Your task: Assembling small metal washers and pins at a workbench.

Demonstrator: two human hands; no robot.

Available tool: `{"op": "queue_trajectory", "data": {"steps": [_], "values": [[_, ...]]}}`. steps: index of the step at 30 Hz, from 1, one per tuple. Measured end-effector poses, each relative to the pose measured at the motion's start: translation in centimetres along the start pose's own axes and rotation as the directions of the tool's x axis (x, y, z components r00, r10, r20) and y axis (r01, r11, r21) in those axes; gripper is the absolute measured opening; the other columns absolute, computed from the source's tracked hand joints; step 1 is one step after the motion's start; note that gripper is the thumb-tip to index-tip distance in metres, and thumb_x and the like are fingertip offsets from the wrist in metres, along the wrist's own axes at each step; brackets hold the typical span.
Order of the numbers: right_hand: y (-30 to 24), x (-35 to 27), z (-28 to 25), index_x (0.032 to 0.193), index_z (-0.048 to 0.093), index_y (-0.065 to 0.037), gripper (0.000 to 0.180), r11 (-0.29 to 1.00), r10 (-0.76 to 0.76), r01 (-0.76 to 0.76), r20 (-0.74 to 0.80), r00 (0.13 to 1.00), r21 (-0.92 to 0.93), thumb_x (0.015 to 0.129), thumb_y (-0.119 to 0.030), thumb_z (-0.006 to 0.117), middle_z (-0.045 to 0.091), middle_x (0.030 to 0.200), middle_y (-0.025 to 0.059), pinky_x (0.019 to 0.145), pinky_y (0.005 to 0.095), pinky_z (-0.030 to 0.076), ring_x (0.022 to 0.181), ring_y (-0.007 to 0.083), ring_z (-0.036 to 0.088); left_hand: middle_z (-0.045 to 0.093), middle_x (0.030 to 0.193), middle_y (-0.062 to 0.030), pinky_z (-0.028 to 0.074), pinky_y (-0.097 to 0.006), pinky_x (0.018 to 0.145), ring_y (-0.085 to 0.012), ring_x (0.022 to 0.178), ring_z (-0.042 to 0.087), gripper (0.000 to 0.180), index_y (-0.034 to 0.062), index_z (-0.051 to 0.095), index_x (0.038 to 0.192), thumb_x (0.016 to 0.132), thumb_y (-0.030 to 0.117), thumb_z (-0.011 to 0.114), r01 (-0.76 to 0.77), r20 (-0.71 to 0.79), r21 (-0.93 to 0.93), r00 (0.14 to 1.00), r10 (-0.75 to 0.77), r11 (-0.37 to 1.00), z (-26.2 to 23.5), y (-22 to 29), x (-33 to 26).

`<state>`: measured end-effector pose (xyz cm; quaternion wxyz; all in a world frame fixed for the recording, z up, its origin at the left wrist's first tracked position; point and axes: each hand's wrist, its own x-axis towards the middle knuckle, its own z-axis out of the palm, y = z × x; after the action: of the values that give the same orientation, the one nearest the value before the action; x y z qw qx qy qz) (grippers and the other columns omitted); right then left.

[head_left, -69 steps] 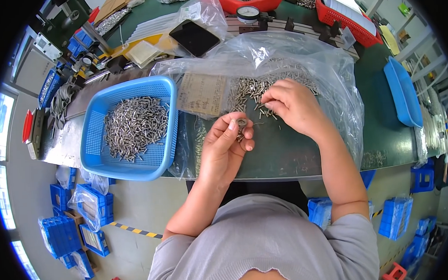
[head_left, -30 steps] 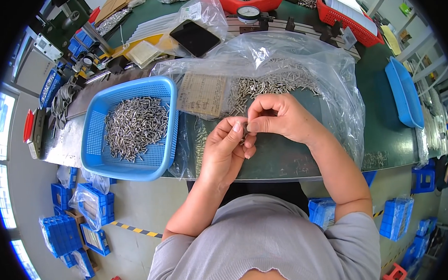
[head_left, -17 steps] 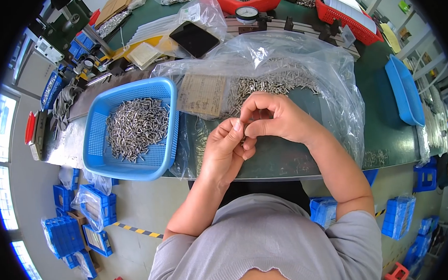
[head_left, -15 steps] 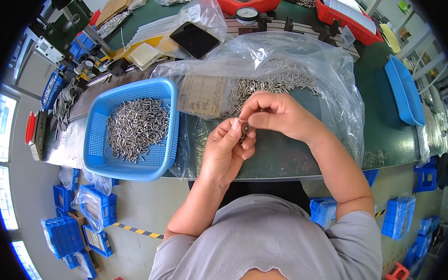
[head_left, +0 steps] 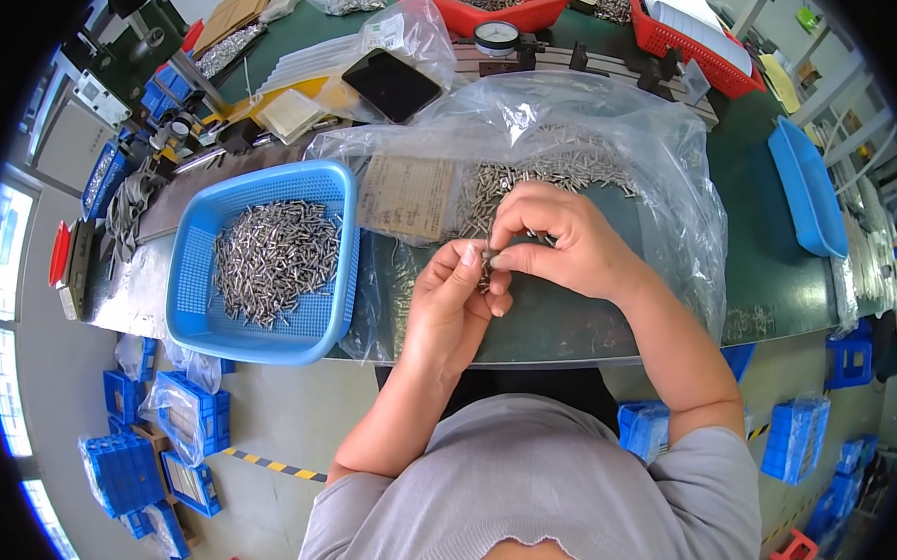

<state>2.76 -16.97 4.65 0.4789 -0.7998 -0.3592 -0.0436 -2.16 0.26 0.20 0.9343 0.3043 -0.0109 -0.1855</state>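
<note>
- Small metal pin (head_left: 489, 256) pinched between both hands, held above the clear plastic bag (head_left: 603, 143) at the near edge of the surface (head_left: 768, 256).
- Right hand (head_left: 557, 245): thumb and forefinger closed together on the pin from the right; other fingers curled over.
- Left hand (head_left: 450, 305): fingertips closed on the same pin from below and the left, palm turned up, possibly cupping a few more pins; too small to tell for certain.
- Looks like a sorting or checking step: one pin taken out of the heap and handled between the fingertips.
- Loose pile of pins (head_left: 524, 182) lying inside the opened bag, just beyond the hands, next to a paper slip (head_left: 405, 194) tucked under the plastic.
- Blue basket (head_left: 194, 291) to the left, touching the bag's edge, already carrying a good heap of similar pins (head_left: 272, 258).
- Next move, judging by the layout: probably a short carry to the left and a drop into the basket, or a reach back into the pile for another piece; calls for a steady pinch so the pin does not slip into the folds of plastic.
- Farther back on the surface: a black tablet-like slab (head_left: 392, 82), a round dial gauge (head_left: 496, 36), red baskets (head_left: 516, 2) with more metal parts.
- Blue tray (head_left: 810, 194) at the far right, well apart from the hands.
- Stacked blue boxes (head_left: 142, 474) on the floor below the surface.
</note>
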Motion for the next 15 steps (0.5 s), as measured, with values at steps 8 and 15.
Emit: {"op": "queue_trajectory", "data": {"steps": [8, 15], "values": [[1.6, -0.2, -0.5, 0.085, 0.064, -0.004, 0.009, 0.928, 0.147, -0.198, -0.178, 0.973, -0.316, 0.077, -0.006, 0.067, 0.057, 0.077, 0.0068, 0.064, 0.0296, 0.046, 0.071, 0.0209, 0.057, 0.056, 0.096, -0.0101, 0.042, -0.025, 0.062, -0.0152, 0.079, 0.051, 0.023, 0.0008, 0.054, 0.108, 0.094, 0.019, 0.052, -0.056, -0.018, -0.053, 0.998, 0.056, 0.997, -0.1, 0.0, 0.0], [2.2, -0.2, 0.6, 0.078, 0.063, -0.007, 0.013, 0.852, 0.067, -0.082, -0.047, 0.997, -0.516, 0.069, -0.009, 0.071, 0.055, 0.083, 0.0054, 0.074, 0.0363, 0.045, 0.086, 0.0258, 0.054, 0.056, 0.097, -0.0107, 0.042, -0.026, 0.063, -0.0162, 0.080, 0.050, 0.023, 0.0007, 0.054, 0.109, 0.095, 0.018, 0.051, -0.053, -0.030, -0.065, 0.998, 0.051, 0.996, 0.1, 0.1, -0.1]]}}
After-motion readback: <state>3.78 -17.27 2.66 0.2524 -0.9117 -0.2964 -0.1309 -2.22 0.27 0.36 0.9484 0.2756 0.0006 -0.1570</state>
